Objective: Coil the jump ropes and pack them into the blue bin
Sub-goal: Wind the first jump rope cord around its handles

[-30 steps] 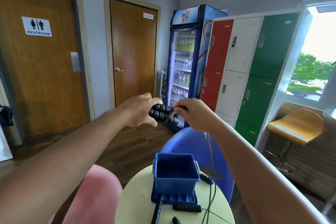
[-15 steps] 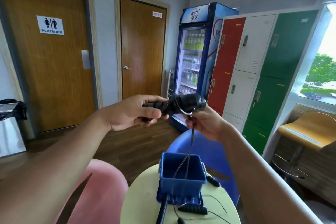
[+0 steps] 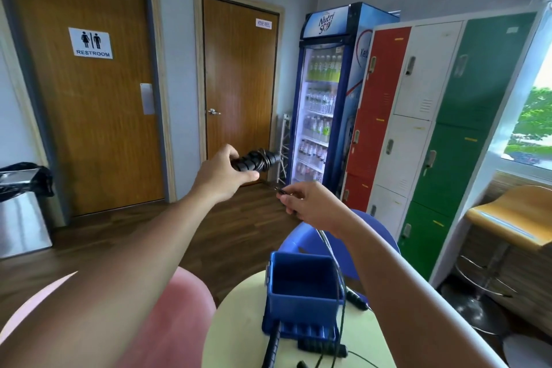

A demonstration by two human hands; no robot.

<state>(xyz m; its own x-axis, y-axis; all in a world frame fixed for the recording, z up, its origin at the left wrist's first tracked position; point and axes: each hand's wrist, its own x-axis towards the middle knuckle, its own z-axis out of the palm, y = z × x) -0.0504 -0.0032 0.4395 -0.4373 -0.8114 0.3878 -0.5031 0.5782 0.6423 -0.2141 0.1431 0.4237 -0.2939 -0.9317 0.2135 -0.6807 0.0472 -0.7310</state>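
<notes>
**Above the round table: one rope half wound, held at both ends of the work**

Between the thumb and the forefinger of the right hand (image 3: 310, 206) the thin dark cord (image 3: 331, 248) is pinched. The other fingers are curled close, so the grip is narrow. From this pinch the cord is led down past the right side of the blue bin (image 3: 298, 305) to the table (image 3: 239, 326).

A little higher and to the left, the black foam handles (image 3: 255, 161) are gripped by the left hand (image 3: 222, 172), with its fingers wrapped round them and the thumb on top. Some turns of cord are already wound on the free end of the handles.

The cord is judged to be light, limp and rather smooth. It is also probably a bit springy, so the turns can loosen if the tension is given up. The ribbed foam is judged soft and not slippery, so the bundle is best held there, and the cord only guided by a light pinch near the winding.

The bin is standing open on the table, below the hands. No rope is seen in the part of its inside that shows. Beside it, more loose handles (image 3: 321, 348) are lying with their cords, not yet coiled.
</notes>
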